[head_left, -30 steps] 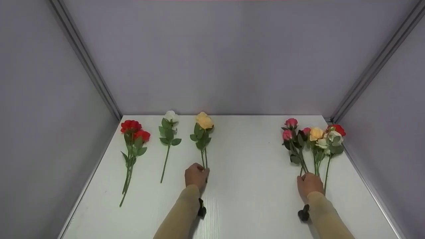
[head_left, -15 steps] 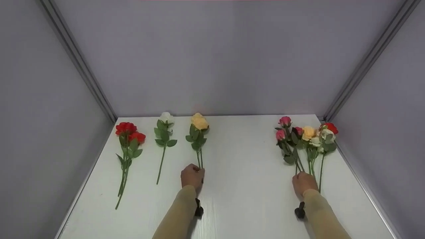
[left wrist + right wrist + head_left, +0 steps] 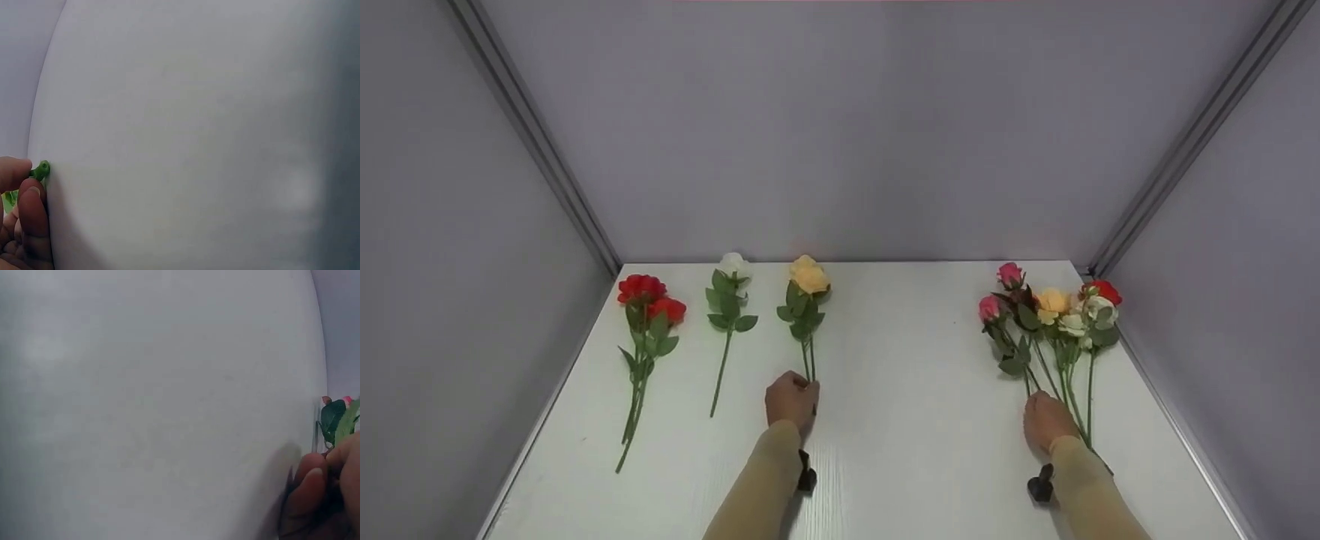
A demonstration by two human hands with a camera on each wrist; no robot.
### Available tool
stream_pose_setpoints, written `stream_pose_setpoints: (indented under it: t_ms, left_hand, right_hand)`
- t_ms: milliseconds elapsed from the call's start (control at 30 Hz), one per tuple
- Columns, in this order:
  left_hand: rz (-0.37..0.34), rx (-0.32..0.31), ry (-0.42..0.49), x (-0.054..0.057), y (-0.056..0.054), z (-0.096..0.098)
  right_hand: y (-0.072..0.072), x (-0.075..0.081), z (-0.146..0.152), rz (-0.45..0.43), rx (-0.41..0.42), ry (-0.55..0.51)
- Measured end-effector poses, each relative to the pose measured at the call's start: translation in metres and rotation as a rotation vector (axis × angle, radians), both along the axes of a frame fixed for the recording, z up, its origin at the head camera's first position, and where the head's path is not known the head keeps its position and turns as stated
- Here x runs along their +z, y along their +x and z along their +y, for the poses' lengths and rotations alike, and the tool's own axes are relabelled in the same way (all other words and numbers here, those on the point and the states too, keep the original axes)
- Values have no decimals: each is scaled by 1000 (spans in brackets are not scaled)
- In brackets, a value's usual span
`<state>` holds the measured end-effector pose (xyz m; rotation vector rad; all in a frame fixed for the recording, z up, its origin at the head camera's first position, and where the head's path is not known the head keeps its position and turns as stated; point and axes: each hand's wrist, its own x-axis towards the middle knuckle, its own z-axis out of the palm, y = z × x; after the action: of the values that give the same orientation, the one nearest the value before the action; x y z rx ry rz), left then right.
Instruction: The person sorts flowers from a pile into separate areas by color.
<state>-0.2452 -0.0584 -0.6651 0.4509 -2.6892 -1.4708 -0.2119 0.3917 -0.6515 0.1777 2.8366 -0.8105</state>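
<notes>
My left hand pinches the green stems of the yellow roses, which lie on the white table. In the left wrist view, a green stem end pokes out between thumb and finger. At the right, my right hand pinches stems of the pink roses; exactly how many is hidden by the fingers. The right wrist view shows the curled fingertips low on the tabletop, with dark leaves beyond them. Beside this hand lie a yellow rose, white roses and a red rose, their stems crossing.
Two red roses lie at the far left of the white table. A single white rose lies between them and the yellow roses. Grey panels stand behind and at both sides.
The view has shifted slightly. The pink roses have spread apart, and a third pink bloom beside the yellow one no longer shows. My left hand keeps its hold on the yellow roses.
</notes>
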Motion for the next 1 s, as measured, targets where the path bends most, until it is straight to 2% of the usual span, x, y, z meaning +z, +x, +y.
stream_pose_setpoints:
  t_ms: [267,400,567,667,867,1000]
  left_hand:
    - [18,23,-17,5,1,-5]
    - [35,16,-2,3,3,-4]
    - [3,0,18,-3,7,-1]
    - [-2,1,23,-4,9,0]
    - [3,-5,32,-2,6,0]
    - [2,-13,39,-3,1,1]
  right_hand:
    - [3,-3,-14,94,-132,-83]
    - [1,3,-14,101,-150,-78]
    - [1,12,2,140,-124,90]
    - [2,16,12,109,-79,177]
    - [4,21,20,8,-40,115]
    - [3,24,20,-10,-21,106]
